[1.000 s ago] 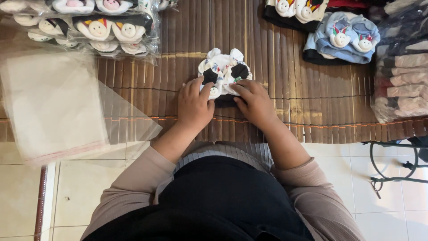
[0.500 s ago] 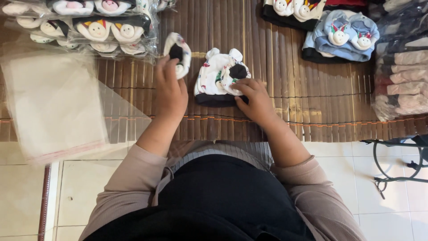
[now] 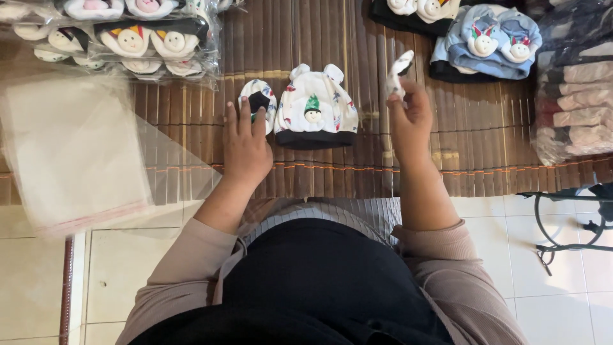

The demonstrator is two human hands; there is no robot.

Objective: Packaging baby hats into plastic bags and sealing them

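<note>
A small white baby hat (image 3: 317, 110) with two ears, a green-capped face patch and a black brim lies flat on the brown bamboo mat (image 3: 319, 38). Just left of it lies a small white printed bootie (image 3: 257, 101) with a black opening. My left hand (image 3: 245, 145) rests flat on the mat with its fingertips on that bootie. My right hand (image 3: 408, 118) is raised to the right of the hat and pinches a second small white bootie (image 3: 398, 70) between its fingers.
A stack of clear plastic bags (image 3: 73, 150) lies at the left. Bagged hat sets (image 3: 121, 32) sit at the top left. Blue hats (image 3: 488, 41) and dark ones lie at the top right, wrapped bundles (image 3: 575, 89) at the right edge. A metal frame (image 3: 562, 217) stands on the tiled floor.
My left hand has set its bootie down beside the hat. My right hand has lifted the other bootie off the hat and carried it to the right.
</note>
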